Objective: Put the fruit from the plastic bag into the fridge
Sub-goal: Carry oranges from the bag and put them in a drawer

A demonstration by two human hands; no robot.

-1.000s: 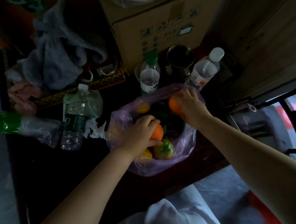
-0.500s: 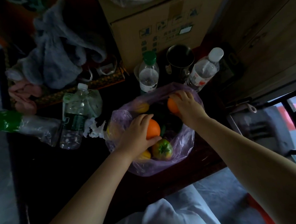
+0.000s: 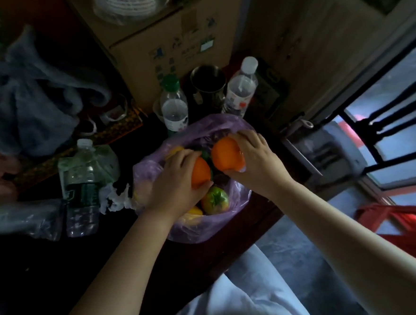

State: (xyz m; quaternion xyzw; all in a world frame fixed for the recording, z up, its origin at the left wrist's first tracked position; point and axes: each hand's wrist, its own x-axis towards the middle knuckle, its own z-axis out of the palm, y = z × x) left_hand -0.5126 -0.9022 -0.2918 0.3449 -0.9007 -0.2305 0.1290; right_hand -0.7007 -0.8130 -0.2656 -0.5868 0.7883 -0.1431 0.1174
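A pale purple plastic bag [image 3: 197, 229] lies open on the dark table near its front edge. My left hand [image 3: 172, 184] grips one orange [image 3: 200, 173] over the bag's mouth. My right hand [image 3: 256, 161] grips a second, larger orange [image 3: 226, 156] just beside it, raised above the bag. Inside the bag remain a green-and-red fruit [image 3: 215, 200], a yellow fruit [image 3: 193, 211] under my left wrist, another yellow one [image 3: 174, 150] at the far rim, and something dark green between the oranges. No fridge is in view.
Behind the bag stand a green-capped bottle [image 3: 173, 105], a white-capped bottle [image 3: 240, 91], a metal cup [image 3: 208, 83] and a cardboard box [image 3: 169, 42]. Crushed bottles [image 3: 81, 188] and grey cloth [image 3: 33, 105] lie left. A dark chair [image 3: 397, 129] and red bag [image 3: 403, 224] are at right.
Both hands have lifted their oranges higher out of the bag. The right-hand orange has come up and toward the left-hand one, so the two now sit side by side.
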